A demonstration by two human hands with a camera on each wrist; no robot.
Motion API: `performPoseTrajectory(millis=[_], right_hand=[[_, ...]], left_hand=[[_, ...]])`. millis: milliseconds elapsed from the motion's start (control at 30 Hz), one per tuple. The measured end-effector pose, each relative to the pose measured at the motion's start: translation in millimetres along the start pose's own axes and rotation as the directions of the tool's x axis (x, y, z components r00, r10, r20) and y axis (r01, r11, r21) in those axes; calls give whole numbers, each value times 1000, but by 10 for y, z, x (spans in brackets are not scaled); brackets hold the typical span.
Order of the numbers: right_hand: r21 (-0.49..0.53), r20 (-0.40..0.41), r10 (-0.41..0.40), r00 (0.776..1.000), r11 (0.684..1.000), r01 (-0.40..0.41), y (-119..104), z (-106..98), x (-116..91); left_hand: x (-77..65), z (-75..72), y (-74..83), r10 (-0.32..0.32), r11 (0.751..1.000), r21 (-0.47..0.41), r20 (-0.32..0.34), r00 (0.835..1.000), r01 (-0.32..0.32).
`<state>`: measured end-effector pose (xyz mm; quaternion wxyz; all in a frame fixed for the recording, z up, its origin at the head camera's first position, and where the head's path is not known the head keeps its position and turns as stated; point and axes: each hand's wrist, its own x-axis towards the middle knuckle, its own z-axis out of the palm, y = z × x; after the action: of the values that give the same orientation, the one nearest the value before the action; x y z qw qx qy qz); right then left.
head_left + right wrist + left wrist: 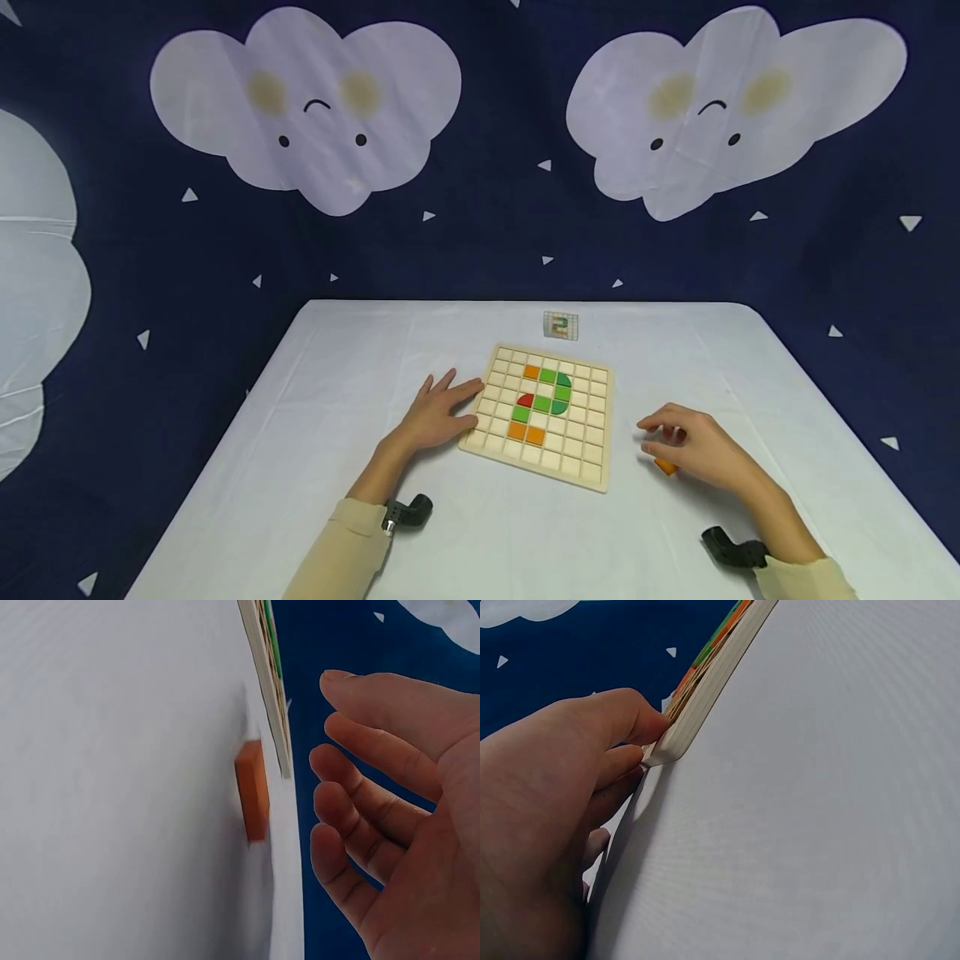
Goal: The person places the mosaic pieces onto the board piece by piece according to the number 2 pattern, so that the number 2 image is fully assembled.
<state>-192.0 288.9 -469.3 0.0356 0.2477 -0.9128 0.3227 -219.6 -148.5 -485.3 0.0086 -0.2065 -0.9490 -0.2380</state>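
Note:
A square wooden grid board (587, 467) lies on the table, slightly turned. In its cells sit orange, green and red tiles, among them a red rounded tile (526, 400) and an orange tile (536, 435). My left hand (435, 417) touches the board's left edge, its fingers spread and its thumb near the lower corner. To the right of the board, my right hand (701, 446) hovers with loosely bent fingers and nothing between them. Below it an orange block (253, 791) lies on the table, apart from the fingers and partly hidden by the hand in the head view.
A small card (561, 326) with a green and orange figure on a grid lies behind the board. White cloth covers the table (375, 342). A dark blue curtain (495, 233) with clouds hangs behind it. Each wrist wears a black camera mount (411, 510).

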Motion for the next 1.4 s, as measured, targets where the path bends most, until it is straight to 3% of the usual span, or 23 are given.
performPoseTrajectory(millis=[267, 467, 867, 1100, 1400], right_hand=[[-26, -37, 43, 998, 999, -44, 78, -104, -101], [-20, -18, 23, 1000, 1000, -24, 135, -137, -167], [36, 69, 36, 997, 999, -39, 158, -157, -227], [104, 152, -11, 988, 995, -5, 149, -163, -242], [145, 196, -54, 979, 989, 25, 149, -107, -217]], left_hand=[[-5, 25, -24, 6, 1000, -5, -4, 1000, -6], [1, 26, -22, 2, 1000, -4, 0, 1000, -2], [24, 37, -22, -6, 1000, 6, 3, 1000, 6], [20, 4, -6, -6, 1000, -1, 11, 1000, 6], [17, -2, -11, -21, 1000, 7, 21, 1000, 20]])
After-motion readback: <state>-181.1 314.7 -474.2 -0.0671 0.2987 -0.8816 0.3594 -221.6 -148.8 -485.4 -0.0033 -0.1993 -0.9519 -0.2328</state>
